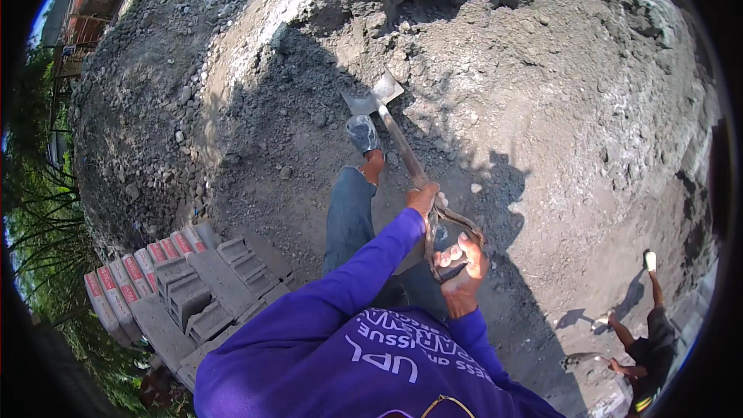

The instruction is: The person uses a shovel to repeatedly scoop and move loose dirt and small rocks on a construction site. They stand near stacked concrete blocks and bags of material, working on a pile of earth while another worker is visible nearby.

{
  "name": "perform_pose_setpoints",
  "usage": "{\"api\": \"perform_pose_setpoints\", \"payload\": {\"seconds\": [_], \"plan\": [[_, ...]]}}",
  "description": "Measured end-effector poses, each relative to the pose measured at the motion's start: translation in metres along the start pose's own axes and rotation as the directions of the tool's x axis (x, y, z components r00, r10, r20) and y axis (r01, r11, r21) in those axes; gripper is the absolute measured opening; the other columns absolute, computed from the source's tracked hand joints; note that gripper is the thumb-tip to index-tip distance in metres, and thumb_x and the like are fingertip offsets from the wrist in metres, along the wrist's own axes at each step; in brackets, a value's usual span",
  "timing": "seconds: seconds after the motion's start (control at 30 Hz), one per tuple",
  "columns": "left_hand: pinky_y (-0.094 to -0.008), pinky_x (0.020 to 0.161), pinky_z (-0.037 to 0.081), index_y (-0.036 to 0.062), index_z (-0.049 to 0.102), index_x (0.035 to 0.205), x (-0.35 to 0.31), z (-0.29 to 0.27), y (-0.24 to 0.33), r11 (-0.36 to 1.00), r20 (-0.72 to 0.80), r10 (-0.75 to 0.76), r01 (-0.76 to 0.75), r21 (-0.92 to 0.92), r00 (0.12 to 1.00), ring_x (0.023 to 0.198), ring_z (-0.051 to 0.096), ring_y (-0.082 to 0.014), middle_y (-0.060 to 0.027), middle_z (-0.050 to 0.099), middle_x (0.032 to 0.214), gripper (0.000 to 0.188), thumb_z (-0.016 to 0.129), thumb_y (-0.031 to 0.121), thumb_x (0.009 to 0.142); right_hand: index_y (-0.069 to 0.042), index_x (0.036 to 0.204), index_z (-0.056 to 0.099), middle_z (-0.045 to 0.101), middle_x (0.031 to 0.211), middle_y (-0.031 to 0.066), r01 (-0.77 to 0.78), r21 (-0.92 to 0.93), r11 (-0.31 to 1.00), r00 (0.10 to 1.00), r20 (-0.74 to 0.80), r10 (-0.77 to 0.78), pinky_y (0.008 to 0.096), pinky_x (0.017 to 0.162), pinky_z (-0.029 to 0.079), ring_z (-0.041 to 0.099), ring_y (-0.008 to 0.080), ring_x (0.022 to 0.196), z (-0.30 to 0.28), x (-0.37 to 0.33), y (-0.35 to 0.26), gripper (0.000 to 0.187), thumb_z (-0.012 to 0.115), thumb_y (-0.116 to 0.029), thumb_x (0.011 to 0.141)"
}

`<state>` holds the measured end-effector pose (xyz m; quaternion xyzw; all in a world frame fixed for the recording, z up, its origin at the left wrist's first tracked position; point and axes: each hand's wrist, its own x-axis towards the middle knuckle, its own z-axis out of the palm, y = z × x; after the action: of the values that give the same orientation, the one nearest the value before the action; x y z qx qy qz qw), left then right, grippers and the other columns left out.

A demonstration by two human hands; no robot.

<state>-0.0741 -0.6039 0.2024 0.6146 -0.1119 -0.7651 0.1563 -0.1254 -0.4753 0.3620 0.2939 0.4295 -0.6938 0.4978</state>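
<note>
Shovel (402, 145) ran ahead-left, blade (388, 88) nearer left hand (422, 198), wrapped round shaft (412, 162); right hand (464, 275) apparently held handle (464, 223).

Outdoor building site; gravel (147, 108); stacked concrete blocks (248, 263); shovel (400, 139)

The shovel (402, 142) has a metal blade (388, 88), worn smooth and dully bright, and a matt, scuffed shaft, wood or rusted metal; its handle frame (469, 224) looks rough and weathered. The purple top (309, 313) is soft matt cloth with flat printing, the trousers (348, 220) faded denim, the shoe (361, 133) dulled with a chalky crust. Soil (580, 108) lies coarse, crumbly and powdery; stones (147, 124) are matt. Blocks (220, 275) show gritty, unpolished concrete; the sacks (128, 285) look smoother, paper or plastic.
</note>
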Motion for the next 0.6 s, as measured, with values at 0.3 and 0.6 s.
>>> {"api": "perform_pose_setpoints", "payload": {"seconds": [0.3,0.6], "plan": [[-0.0461,0.056,0.057,-0.0042,0.063,0.102,0.143,-0.033,0.028,0.989,0.007,0.126,-0.126,0.073,0.992,0.069,0.068,-0.0276,-0.0156,0.067,0.082,0.042,0.074,0.031,0.083,-0.002,0.078,0.063,0.049,0.055,0.0066,0.045,-0.016,0.999,0.999,0.022,-0.044,0.0398,0.052,0.049,0.054,0.0219,0.045,-0.052,0.142,0.075,0.014,0.066,-0.014,0.085],[-0.0493,0.072,0.061,0.0030,0.051,0.142,0.170,-0.084,0.061,0.862,-0.075,-0.112,0.134,0.489,0.991,0.093,0.070,-0.0355,-0.0219,0.062,0.126,0.084,0.061,0.067,0.088,-0.001,0.080,0.063,0.058,0.061,0.0089,0.178,-0.203,0.963,0.968,-0.139,-0.208,0.0361,0.051,0.049,0.055,0.0201,0.047,-0.066,0.183,0.080,0.010,0.069,-0.008,0.084]]}}
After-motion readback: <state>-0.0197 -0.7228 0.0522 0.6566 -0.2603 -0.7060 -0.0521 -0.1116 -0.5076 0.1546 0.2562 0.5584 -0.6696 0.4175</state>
